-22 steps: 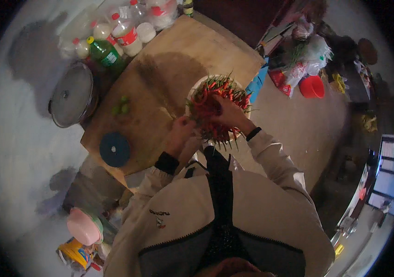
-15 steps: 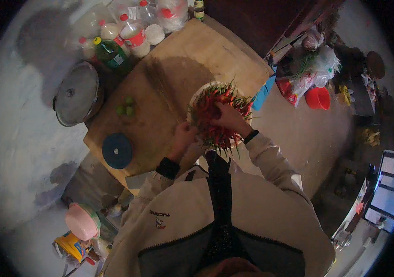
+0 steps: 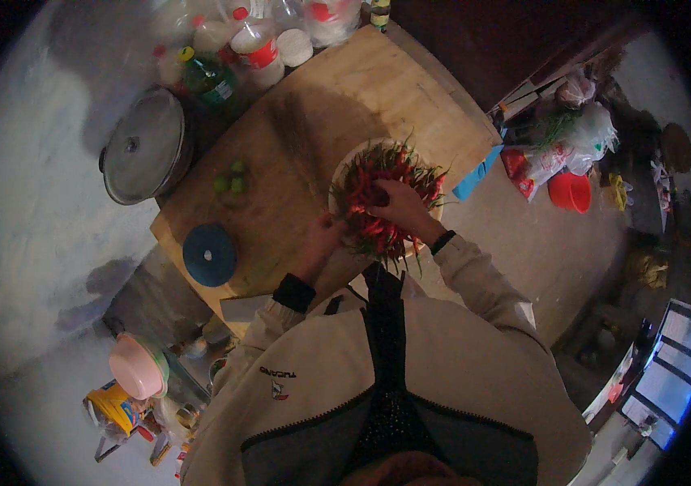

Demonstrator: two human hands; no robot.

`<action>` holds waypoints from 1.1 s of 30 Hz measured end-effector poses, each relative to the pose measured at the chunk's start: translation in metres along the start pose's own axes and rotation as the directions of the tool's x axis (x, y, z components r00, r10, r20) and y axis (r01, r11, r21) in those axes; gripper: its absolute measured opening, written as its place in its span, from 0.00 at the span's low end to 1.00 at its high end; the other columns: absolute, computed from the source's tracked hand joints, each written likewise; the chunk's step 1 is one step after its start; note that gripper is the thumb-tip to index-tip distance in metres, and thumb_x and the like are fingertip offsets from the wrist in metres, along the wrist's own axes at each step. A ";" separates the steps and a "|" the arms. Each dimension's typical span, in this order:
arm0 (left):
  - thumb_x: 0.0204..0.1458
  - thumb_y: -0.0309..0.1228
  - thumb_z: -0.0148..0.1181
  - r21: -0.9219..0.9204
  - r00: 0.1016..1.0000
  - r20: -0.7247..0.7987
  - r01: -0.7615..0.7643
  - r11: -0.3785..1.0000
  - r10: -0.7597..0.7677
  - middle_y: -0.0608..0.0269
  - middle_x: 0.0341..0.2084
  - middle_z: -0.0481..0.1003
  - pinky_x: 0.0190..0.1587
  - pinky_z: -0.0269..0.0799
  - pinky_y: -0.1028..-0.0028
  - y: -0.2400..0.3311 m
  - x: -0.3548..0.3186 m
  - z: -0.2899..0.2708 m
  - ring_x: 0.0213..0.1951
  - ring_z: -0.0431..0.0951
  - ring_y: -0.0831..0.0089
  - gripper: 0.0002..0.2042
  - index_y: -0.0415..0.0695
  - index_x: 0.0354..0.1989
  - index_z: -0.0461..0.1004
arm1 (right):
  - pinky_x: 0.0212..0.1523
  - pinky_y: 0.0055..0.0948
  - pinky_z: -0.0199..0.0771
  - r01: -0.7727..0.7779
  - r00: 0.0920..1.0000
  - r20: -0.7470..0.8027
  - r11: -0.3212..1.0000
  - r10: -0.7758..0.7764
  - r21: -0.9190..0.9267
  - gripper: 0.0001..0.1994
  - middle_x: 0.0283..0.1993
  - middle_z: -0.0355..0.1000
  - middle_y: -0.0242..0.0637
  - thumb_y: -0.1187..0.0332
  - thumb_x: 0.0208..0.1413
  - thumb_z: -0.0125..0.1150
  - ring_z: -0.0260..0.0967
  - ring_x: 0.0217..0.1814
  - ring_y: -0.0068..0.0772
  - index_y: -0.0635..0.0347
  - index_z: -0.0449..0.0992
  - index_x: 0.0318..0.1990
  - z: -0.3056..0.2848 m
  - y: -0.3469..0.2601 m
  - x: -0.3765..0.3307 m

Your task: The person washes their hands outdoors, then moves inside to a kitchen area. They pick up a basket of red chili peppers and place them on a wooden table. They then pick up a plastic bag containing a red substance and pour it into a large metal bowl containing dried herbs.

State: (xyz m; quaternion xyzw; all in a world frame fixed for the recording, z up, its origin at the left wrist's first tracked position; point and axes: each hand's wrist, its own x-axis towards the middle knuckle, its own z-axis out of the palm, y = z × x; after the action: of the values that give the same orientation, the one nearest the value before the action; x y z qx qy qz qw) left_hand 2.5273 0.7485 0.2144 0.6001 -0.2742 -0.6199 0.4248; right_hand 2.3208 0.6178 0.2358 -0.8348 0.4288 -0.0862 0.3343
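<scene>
1. Chillies (image 3: pixel 387 168) = heaped in a pale round bowl (image 3: pixel 335 193), ahead of my body, at bench's (image 3: pixel 418 81) R edge; can't tell what's under the bowl.
2. My R hand (image 3: pixel 400 209) is nearer: it's over the heap, forearm in from lower R, fingertips down among the red, approx. mid-heap.
3. R fingers bent, thumb close to them; can't tell if they've got a chilli.
4. My L hand (image 3: pixel 326 236) is just off the bowl's lower-L side, so heap lies up & R of it. Fingers curled in, tips bunched; can't tell if anything's in them.
5. Heap's roundish, no single long axis; chillies point all ways, w/ green stems poking out round the rim.
</scene>
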 end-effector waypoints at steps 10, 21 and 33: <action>0.56 0.36 0.58 0.012 0.998 -0.026 0.056 0.998 -0.056 0.64 0.36 0.76 0.31 0.73 0.73 0.020 0.003 0.000 0.32 0.75 0.75 0.14 0.41 0.47 0.73 | 0.54 0.42 0.72 0.122 0.984 -0.140 0.991 -0.114 0.052 0.26 0.52 0.73 0.47 0.57 0.49 0.69 0.70 0.55 0.49 0.62 0.72 0.54 -0.009 -0.003 -0.010; 0.56 0.36 0.58 0.022 0.996 -0.053 0.074 0.997 -0.072 0.57 0.40 0.76 0.35 0.77 0.70 0.033 0.007 0.003 0.37 0.78 0.70 0.17 0.36 0.48 0.71 | 0.46 0.29 0.73 -0.136 0.974 -0.079 0.830 0.211 0.540 0.19 0.41 0.78 0.39 0.61 0.52 0.70 0.74 0.43 0.28 0.66 0.77 0.45 -0.054 -0.007 -0.001; 0.57 0.36 0.60 0.010 0.995 -0.030 0.094 0.996 -0.094 0.59 0.38 0.75 0.30 0.75 0.70 -0.012 0.046 -0.018 0.33 0.79 0.70 0.16 0.37 0.46 0.71 | 0.53 0.36 0.75 -0.144 0.972 0.166 -0.137 0.164 0.980 0.19 0.51 0.75 0.38 0.60 0.60 0.58 0.73 0.53 0.33 0.62 0.72 0.54 -0.086 0.016 0.015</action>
State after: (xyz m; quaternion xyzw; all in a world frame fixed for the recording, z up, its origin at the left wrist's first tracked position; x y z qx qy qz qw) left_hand 2.5466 0.7184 0.1781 0.6236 -0.2428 -0.6288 0.3959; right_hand 2.2827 0.5580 0.2892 -0.2483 0.3177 -0.3423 0.8487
